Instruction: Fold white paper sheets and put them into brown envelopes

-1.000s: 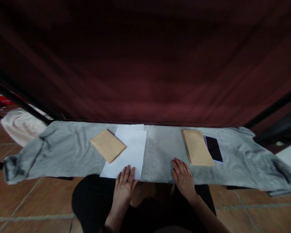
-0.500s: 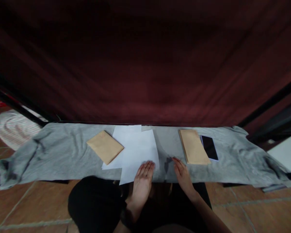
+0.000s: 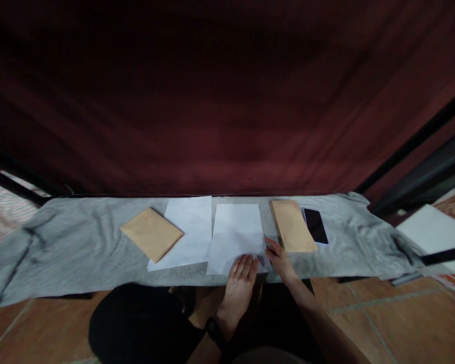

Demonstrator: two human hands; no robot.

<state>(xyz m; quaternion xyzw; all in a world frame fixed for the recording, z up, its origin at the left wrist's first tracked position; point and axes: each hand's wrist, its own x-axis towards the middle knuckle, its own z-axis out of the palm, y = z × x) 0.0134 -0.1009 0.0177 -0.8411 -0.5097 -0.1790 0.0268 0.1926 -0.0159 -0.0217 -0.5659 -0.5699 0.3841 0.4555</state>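
A white sheet of paper (image 3: 237, 227) lies in front of me on the grey cloth. My left hand (image 3: 242, 278) rests flat on its near edge, fingers stretched out side by side. At the sheet's right edge is my right hand (image 3: 278, 259), its fingers slightly bent and the tips touching the paper. Another white sheet (image 3: 191, 222) lies just left of the first. A brown envelope (image 3: 151, 234), which looks like a small stack, partly covers that second sheet. To the right of my right hand lies a stack of brown envelopes (image 3: 292, 226).
A phone (image 3: 316, 226) with a dark screen lies right of the envelope stack. Grey cloth (image 3: 79, 237) covers the narrow table. A dark red curtain (image 3: 227, 126) hangs behind it. Dark bars (image 3: 413, 139) stand at the sides, with a white board-like object (image 3: 434, 230) at far right.
The near sheet has slid right, off the other sheet, and lies straighter, with my left hand on it. My right hand now touches its right edge. The view has shifted slightly.
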